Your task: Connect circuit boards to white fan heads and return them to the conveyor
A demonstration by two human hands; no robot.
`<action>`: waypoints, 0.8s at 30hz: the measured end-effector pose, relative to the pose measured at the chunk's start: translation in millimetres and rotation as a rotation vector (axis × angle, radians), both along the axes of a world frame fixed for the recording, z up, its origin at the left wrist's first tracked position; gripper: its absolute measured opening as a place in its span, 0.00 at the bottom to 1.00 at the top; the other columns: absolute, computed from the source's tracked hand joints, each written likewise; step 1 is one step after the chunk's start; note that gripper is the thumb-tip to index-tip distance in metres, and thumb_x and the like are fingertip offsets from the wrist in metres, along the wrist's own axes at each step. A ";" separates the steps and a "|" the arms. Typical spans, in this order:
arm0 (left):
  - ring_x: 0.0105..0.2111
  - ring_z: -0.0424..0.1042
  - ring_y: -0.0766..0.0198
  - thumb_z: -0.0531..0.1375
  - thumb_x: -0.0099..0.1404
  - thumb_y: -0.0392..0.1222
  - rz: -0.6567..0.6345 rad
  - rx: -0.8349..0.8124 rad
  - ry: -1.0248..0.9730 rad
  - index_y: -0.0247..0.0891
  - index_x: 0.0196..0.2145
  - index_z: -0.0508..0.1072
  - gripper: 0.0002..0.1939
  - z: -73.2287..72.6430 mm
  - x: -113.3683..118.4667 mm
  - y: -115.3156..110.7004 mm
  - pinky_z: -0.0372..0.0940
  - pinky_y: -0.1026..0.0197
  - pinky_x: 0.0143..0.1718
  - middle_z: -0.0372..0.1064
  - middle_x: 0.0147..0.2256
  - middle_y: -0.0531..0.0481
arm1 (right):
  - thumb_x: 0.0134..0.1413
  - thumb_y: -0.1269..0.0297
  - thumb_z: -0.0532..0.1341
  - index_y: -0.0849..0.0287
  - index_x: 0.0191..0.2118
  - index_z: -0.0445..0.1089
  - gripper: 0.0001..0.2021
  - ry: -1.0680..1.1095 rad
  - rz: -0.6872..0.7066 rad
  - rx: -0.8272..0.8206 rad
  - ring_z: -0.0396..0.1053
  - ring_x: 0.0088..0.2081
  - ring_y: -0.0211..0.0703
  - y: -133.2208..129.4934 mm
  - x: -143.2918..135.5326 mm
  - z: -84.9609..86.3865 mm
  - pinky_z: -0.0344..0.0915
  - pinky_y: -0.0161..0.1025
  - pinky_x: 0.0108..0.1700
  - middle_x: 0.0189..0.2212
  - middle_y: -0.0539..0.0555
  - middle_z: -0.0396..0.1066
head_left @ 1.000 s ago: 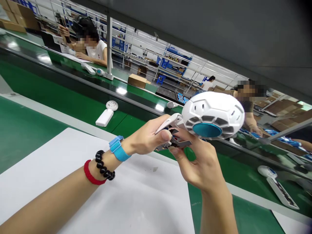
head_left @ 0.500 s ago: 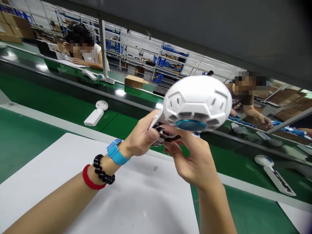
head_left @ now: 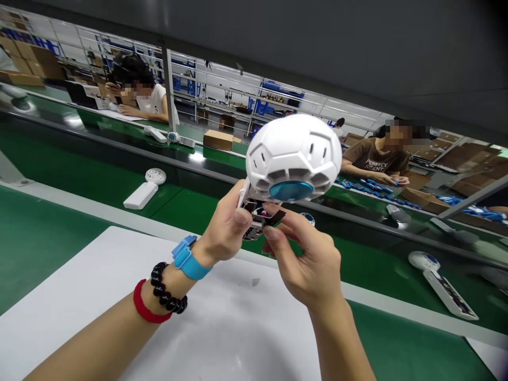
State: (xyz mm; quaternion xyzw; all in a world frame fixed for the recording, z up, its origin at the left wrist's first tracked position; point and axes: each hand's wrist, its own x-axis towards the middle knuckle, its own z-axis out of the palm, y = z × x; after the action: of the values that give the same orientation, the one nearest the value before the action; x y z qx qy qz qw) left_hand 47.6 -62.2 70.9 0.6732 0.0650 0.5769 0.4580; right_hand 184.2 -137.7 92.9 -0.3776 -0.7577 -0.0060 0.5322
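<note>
Left hand (head_left: 226,230) is curled in a narrow grip around the open handle of a handheld fan (head_left: 291,159), thumb pressed on its near side, holding the fan up in the air above the white mat (head_left: 99,296). The fan's white, ball-shaped head with its blue centre cap sits just above both hands. Right hand (head_left: 307,259) is partly closed, its thumb and forefinger pinching a small dark strip (head_left: 273,216) at the exposed inside of the handle, where a circuit board shows. On the green conveyor belt (head_left: 79,169) beyond lie a finished white fan (head_left: 145,188) to the left and another fan with an open handle (head_left: 440,280) to the right. Two other people sit across the line.
</note>
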 end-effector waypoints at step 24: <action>0.42 0.73 0.56 0.56 0.68 0.62 -0.048 -0.233 0.342 0.38 0.58 0.65 0.30 5.8 11.0 -6.5 0.73 0.58 0.36 0.71 0.42 0.44 | 0.58 0.63 0.62 0.58 0.42 0.71 0.08 0.536 -0.038 -0.177 0.75 0.37 0.46 20.2 9.2 -9.6 0.73 0.42 0.41 0.36 0.56 0.77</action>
State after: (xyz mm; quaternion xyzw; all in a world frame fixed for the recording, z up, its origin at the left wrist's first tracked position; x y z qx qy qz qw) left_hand 58.6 -68.7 76.7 0.7052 0.1919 0.4315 0.5288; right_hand 193.3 -117.4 83.3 -0.4249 -0.5805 0.1502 0.6782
